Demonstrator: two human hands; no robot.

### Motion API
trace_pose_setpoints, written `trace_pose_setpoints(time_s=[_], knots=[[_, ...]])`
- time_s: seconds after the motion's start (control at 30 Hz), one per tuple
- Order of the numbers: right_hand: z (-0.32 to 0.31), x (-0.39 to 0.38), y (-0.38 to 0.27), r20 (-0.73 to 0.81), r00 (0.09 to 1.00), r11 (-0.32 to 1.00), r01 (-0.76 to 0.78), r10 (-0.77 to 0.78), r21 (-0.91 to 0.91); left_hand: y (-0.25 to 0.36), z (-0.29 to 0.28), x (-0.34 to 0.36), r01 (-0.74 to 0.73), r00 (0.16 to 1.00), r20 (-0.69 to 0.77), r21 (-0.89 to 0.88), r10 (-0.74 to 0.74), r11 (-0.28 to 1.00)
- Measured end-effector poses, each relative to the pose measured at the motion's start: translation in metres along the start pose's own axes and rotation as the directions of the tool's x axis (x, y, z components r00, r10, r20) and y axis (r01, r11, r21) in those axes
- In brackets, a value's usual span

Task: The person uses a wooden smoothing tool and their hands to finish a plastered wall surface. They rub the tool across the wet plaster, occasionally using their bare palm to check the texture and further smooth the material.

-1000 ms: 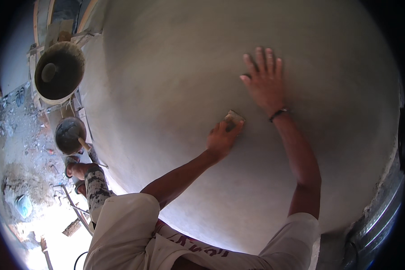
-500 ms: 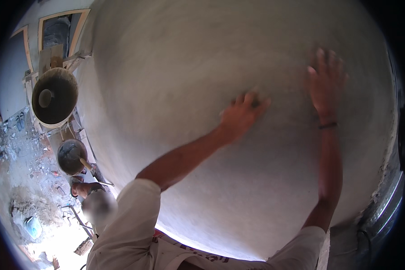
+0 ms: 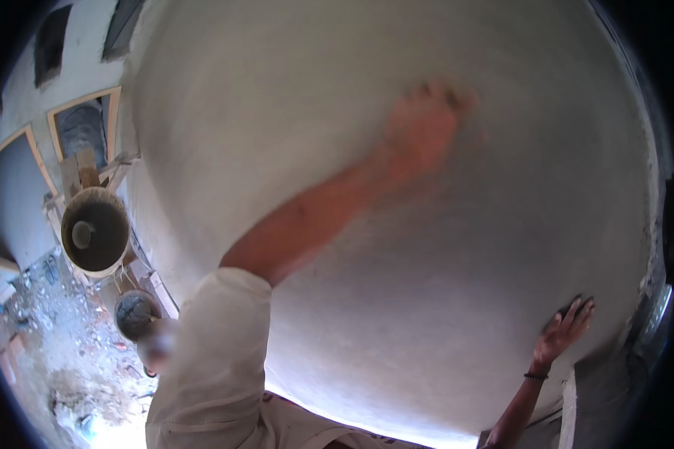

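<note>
In front of me a large grey plastered wall (image 3: 337, 60) fills most of the view. Against its upper middle is my left hand (image 3: 425, 129), smeared by motion, so its fingers and anything they hold cannot be made out. Lower down on the right, my right hand (image 3: 565, 333) rests on the plaster with its fingers stretched out and apart, a dark band at the wrist. A dark patch shows beside those fingers, perhaps shadow.
At the left stand a large bucket (image 3: 95, 233) with a round object inside and a smaller pail (image 3: 136, 314) holding grey material. Rubble covers the floor (image 3: 67, 329). Framed openings (image 3: 84, 127) show in the left wall. A rough edge (image 3: 646, 277) bounds the plaster at right.
My left hand has moved up the wall. My right hand has dropped from high on the wall to low on the right. The view has shifted, and the buckets sit lower in it.
</note>
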State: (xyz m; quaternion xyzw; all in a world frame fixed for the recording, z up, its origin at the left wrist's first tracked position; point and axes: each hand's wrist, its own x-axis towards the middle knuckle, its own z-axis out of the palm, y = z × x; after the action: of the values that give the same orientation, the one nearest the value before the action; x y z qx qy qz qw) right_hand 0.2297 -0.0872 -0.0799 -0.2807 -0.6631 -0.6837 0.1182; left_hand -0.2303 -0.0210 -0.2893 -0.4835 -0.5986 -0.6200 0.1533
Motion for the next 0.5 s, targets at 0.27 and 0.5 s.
trace_pose_setpoints(time_s=[0.27,0.5], knots=[[-0.003,0.003,0.007,-0.011,1.0,0.997,-0.016,0.016,0.076,-0.005,0.017,-0.015,0.544,0.839,0.167,-0.303,-0.518,0.783],[-0.001,0.006,0.002,-0.058,0.997,0.993,-0.043,0.05,0.113,0.005,-0.016,0.145,-0.109,0.994,0.043,0.136,0.104,0.985]])
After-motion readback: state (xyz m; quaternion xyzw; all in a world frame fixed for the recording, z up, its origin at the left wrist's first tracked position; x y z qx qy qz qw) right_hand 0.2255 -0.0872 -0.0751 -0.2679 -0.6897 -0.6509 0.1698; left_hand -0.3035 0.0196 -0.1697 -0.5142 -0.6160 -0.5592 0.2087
